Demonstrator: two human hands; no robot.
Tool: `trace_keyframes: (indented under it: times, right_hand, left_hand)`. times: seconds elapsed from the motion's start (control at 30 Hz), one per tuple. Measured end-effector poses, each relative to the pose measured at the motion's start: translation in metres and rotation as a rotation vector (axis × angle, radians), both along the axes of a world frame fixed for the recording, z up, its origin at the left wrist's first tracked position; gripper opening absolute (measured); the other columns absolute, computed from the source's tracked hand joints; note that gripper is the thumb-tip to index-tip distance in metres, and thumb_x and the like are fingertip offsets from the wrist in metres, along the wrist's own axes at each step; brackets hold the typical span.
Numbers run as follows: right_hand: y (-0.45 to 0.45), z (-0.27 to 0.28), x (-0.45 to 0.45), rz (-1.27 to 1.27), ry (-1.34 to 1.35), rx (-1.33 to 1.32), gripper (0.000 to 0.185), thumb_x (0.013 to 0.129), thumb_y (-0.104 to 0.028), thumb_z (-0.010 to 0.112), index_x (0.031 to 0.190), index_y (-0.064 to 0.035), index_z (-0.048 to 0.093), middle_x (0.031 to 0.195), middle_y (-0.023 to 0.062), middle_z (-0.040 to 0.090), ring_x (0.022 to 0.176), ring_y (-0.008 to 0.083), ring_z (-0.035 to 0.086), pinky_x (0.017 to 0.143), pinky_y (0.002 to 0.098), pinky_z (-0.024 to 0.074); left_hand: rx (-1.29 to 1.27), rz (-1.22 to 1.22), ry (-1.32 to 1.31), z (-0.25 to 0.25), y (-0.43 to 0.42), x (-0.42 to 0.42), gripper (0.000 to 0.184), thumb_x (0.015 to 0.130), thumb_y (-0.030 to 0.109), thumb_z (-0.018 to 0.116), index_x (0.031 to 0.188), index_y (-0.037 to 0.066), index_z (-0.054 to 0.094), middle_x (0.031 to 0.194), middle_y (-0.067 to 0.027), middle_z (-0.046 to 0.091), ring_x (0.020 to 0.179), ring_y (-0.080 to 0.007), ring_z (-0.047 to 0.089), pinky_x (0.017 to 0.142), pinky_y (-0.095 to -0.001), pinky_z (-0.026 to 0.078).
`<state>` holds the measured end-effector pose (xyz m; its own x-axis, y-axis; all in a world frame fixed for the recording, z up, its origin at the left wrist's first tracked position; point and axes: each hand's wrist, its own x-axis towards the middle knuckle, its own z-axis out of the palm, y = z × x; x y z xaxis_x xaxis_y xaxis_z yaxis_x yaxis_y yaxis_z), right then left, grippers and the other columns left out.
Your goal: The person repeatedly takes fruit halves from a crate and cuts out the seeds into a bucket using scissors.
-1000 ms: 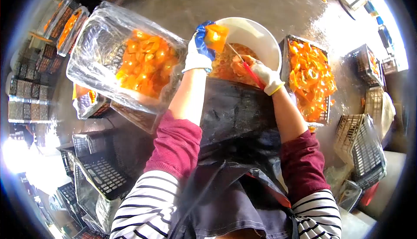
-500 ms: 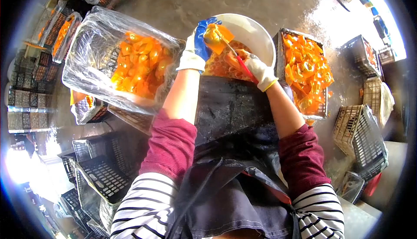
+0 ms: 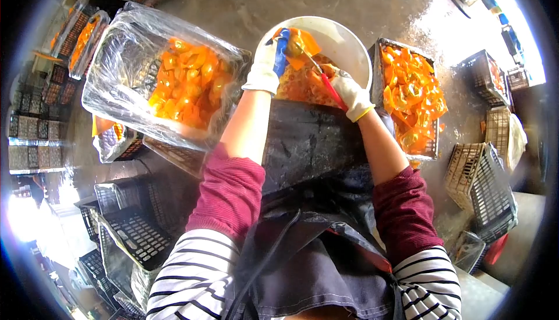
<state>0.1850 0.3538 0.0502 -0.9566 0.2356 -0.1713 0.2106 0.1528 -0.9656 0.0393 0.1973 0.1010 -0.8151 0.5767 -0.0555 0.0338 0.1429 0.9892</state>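
My left hand [image 3: 269, 58], in a white and blue glove, is closed on a shiny orange packet [image 3: 301, 48] with a yellowish, rounded part. The packet is over the white bucket [image 3: 355, 49], which holds an orange, wet mass [image 3: 300, 84]. My right hand [image 3: 351, 94], in a whitish glove, is closed round red-handled scissors [image 3: 331, 91]. Their metal blades point up and left and meet the packet; I cannot tell how far they are apart. Part of the left fingers is hidden behind the packet.
A plastic-lined crate [image 3: 110, 87] with plump orange packets [image 3: 189, 81] stands left of the bucket. To its right is a crate [image 3: 377, 64] full of crumpled orange pieces [image 3: 410, 93]. Black crates [image 3: 140, 233] and a beige crate [image 3: 466, 171] stand on the wet floor [image 3: 233, 0].
My left hand has turned, and the orange packet has shifted slightly right. The scissors have stayed at the packet, with my right hand almost in place.
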Motion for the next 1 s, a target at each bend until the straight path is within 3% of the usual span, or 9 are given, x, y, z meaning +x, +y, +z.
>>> trace_keyframes:
  times: [0.13,0.2,0.3,0.4,0.47,0.6,0.8,0.93,1.0]
  right_hand:
    - [0.009,-0.013,-0.005,-0.004,-0.043,-0.258,0.026,0.093,-0.006,0.055,0.117,0.0030,0.056,0.108,0.0106,0.060,0.096,0.0186,0.056,0.086,0.0248,0.0471]
    - [0.002,-0.001,-0.002,-0.014,-0.048,-0.231,0.026,0.092,-0.011,0.056,0.115,0.0012,0.057,0.104,0.0092,0.061,0.092,0.0179,0.056,0.082,0.0260,0.0470]
    - [-0.008,-0.004,-0.003,-0.029,0.229,-0.030,0.034,0.086,-0.036,0.063,0.104,-0.0070,0.062,0.078,0.0052,0.064,0.068,0.0168,0.058,0.062,0.0338,0.0458]
    - [-0.010,0.032,0.001,-0.051,-0.188,-0.024,0.024,0.091,-0.009,0.059,0.113,0.0008,0.058,0.108,0.0089,0.060,0.094,0.0153,0.056,0.083,0.0239,0.0475]
    - [-0.005,0.013,-0.002,-0.091,-0.124,-0.150,0.026,0.090,-0.013,0.063,0.112,-0.0003,0.059,0.105,0.0084,0.061,0.091,0.0148,0.056,0.080,0.0241,0.0467]
    - [-0.007,-0.002,-0.004,-0.089,0.107,0.191,0.041,0.085,-0.042,0.063,0.102,-0.0048,0.062,0.084,0.0105,0.064,0.078,0.0212,0.059,0.070,0.0333,0.0451]
    - [-0.011,0.022,0.002,-0.049,-0.118,0.125,0.045,0.085,-0.043,0.062,0.107,-0.0037,0.059,0.097,0.0130,0.064,0.089,0.0232,0.058,0.078,0.0339,0.0448]
    - [-0.010,0.016,-0.002,-0.069,-0.069,0.064,0.028,0.088,-0.020,0.066,0.108,-0.0018,0.061,0.094,0.0055,0.062,0.085,0.0124,0.055,0.073,0.0243,0.0450]
    - [-0.006,-0.004,-0.004,-0.048,0.045,-0.014,0.029,0.088,-0.020,0.066,0.109,-0.0018,0.061,0.097,0.0054,0.062,0.085,0.0115,0.055,0.073,0.0234,0.0449]
  left_hand:
    - [0.418,0.114,-0.532,-0.002,0.012,0.003,0.038,0.088,0.018,0.064,0.123,0.007,0.053,0.105,-0.0089,0.063,0.092,-0.0188,0.062,0.075,-0.0302,0.052]
    - [0.403,0.084,-0.599,-0.007,0.013,0.004,0.033,0.089,0.018,0.064,0.119,0.009,0.055,0.103,-0.0071,0.062,0.092,-0.0185,0.062,0.074,-0.0315,0.053]
    - [0.463,0.020,-0.501,-0.016,0.016,0.001,0.037,0.087,0.015,0.067,0.120,0.007,0.055,0.101,-0.0060,0.062,0.087,-0.0176,0.060,0.064,-0.0317,0.055]
    - [0.374,-0.045,-0.459,-0.009,0.013,0.008,0.036,0.086,0.016,0.067,0.119,0.007,0.053,0.100,-0.0078,0.061,0.087,-0.0185,0.061,0.070,-0.0308,0.054]
    - [0.357,-0.022,-0.478,-0.006,0.012,0.009,0.039,0.084,0.013,0.068,0.119,0.006,0.052,0.099,-0.0078,0.061,0.085,-0.0186,0.061,0.068,-0.0294,0.054]
    - [0.239,0.052,-0.418,0.006,0.014,0.013,0.040,0.084,0.010,0.068,0.120,0.004,0.052,0.098,-0.0080,0.060,0.081,-0.0185,0.060,0.065,-0.0268,0.054]
    - [-0.010,0.018,-0.334,-0.001,0.014,0.009,0.027,0.086,0.017,0.066,0.107,0.003,0.058,0.078,-0.0067,0.060,0.061,-0.0155,0.056,0.051,-0.0255,0.045]
    - [0.113,0.063,-0.363,0.004,0.014,0.012,0.038,0.083,0.007,0.065,0.119,0.004,0.051,0.098,-0.0099,0.059,0.083,-0.0204,0.058,0.066,-0.0305,0.052]
    - [0.063,0.096,-0.222,-0.003,0.016,0.012,0.025,0.084,0.016,0.066,0.104,0.003,0.058,0.079,-0.0070,0.059,0.063,-0.0161,0.055,0.053,-0.0277,0.046]
